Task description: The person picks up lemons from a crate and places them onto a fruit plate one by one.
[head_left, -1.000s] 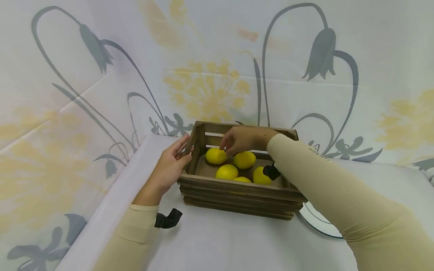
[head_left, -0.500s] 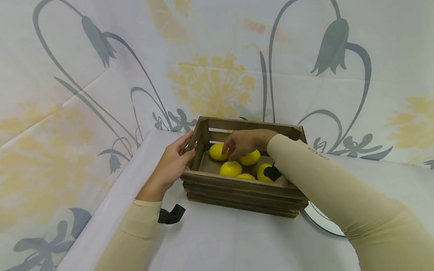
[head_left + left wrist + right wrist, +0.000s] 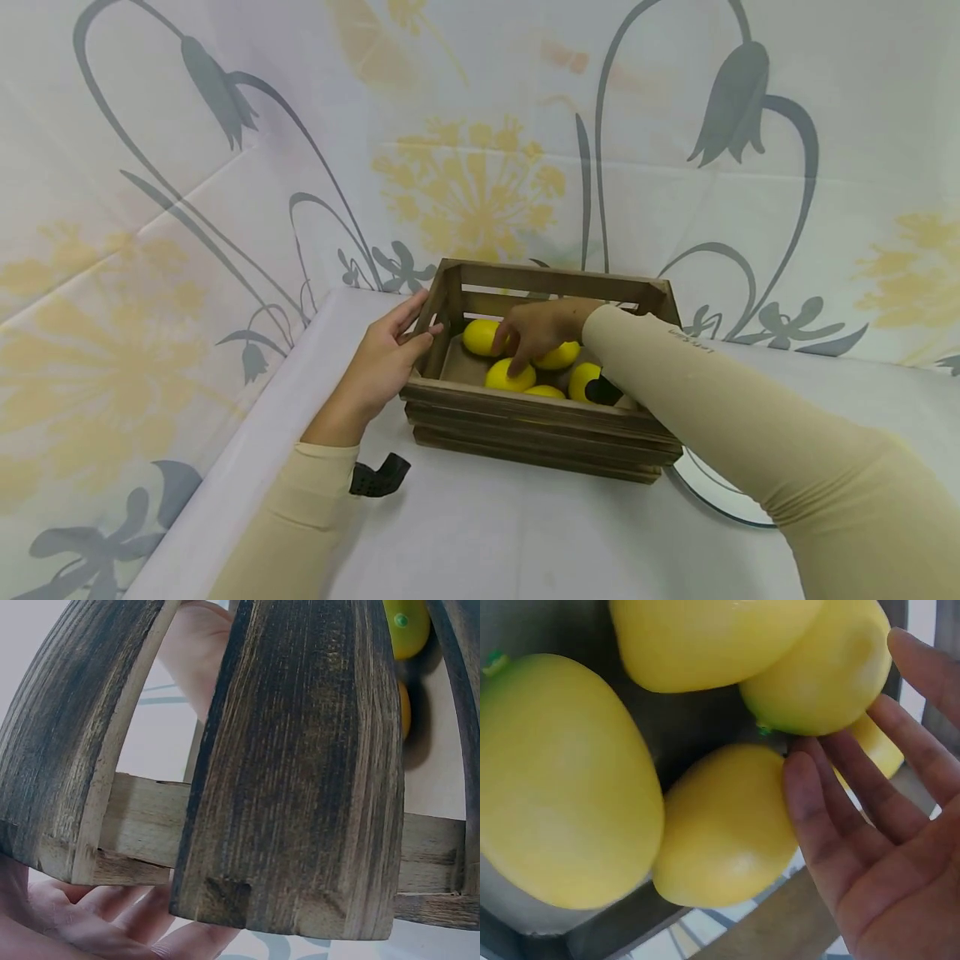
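A dark-stained slatted wooden crate (image 3: 540, 425) stands on the white surface, with several yellow lemons inside, green at the stem end. My left hand (image 3: 382, 358) grips the crate's left end, thumb over the rim and fingers along the outside. In the left wrist view, slats (image 3: 292, 765) partly hide that hand. My right hand (image 3: 536, 329) reaches down into the crate, fingers spread and slightly bent. One fingertip touches the front lemon (image 3: 510, 377); others are near the back left lemon (image 3: 483, 337). In the right wrist view, fingertips meet a lemon (image 3: 731, 832), and nothing is enclosed.
A round glass-like disc (image 3: 720, 492) lies partly under the crate's right side and my right sleeve (image 3: 712, 400). A black camera mount (image 3: 380, 477) juts from my left wrist. Flower-printed cloth (image 3: 480, 192) rises behind the crate and at left.
My right hand has lowered from above the back lemons toward the front ones, its index fingertip now on a lemon. My left hand keeps its place on the crate. The head view has shifted slightly.
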A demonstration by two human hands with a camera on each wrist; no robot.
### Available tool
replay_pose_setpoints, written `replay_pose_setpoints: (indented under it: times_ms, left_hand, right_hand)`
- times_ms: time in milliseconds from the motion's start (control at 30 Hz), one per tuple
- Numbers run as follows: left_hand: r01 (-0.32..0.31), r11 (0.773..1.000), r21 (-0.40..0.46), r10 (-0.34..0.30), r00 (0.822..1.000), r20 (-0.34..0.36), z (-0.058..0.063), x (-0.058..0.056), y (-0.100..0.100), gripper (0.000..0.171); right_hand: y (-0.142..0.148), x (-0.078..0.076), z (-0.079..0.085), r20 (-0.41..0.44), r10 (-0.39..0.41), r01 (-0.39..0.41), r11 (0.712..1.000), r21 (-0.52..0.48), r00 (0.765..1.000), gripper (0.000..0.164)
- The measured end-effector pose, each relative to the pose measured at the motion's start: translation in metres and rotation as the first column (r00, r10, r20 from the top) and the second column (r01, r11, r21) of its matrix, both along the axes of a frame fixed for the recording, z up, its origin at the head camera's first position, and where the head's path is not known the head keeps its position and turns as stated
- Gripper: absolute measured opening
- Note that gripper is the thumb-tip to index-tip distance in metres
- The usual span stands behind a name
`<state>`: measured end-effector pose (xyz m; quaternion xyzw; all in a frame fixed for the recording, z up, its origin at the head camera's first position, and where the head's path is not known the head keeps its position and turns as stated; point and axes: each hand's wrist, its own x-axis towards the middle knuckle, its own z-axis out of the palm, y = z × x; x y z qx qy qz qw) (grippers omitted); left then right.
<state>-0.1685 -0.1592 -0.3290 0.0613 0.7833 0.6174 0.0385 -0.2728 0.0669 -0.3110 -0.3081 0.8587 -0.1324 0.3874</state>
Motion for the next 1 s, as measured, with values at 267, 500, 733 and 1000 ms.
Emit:
replay_pose_setpoints:
  times_ms: [267,500,733,1000]
  left_hand:
    - [-0.002,1.0,-0.031,0.002,1.0,0.011,-0.0007,0.0022,0.0,0.061]
    - [0.002,0.999,-0.032,-0.002,1.0,0.001,0.0006,-0.0009,0.0015,0.061]
    - [0.003,1.0,-0.027,-0.003,1.0,0.007,-0.0002,-0.0018,0.0015,0.061]
    - [-0.003,0.998,-0.055,0.004,1.0,0.009,-0.0002,-0.0025,0.0012,0.061]
  right_hand:
    - [0.001,0.0034,-0.0068,0.027,-0.014,0.013,0.999,0.03,1.0,0.053]
    - [-0.0001,0.0066,-0.0071,0.072,-0.03,0.023,0.996,0.09,0.997,0.065]
    - [-0.0023,0.0079,-0.0097,0.029,0.022,-0.025,0.993,0.111,0.999,0.059]
    - [-0.0006,0.0039,-0.0047,-0.016,0.032,-0.03,0.994,0.109,0.999,0.063]
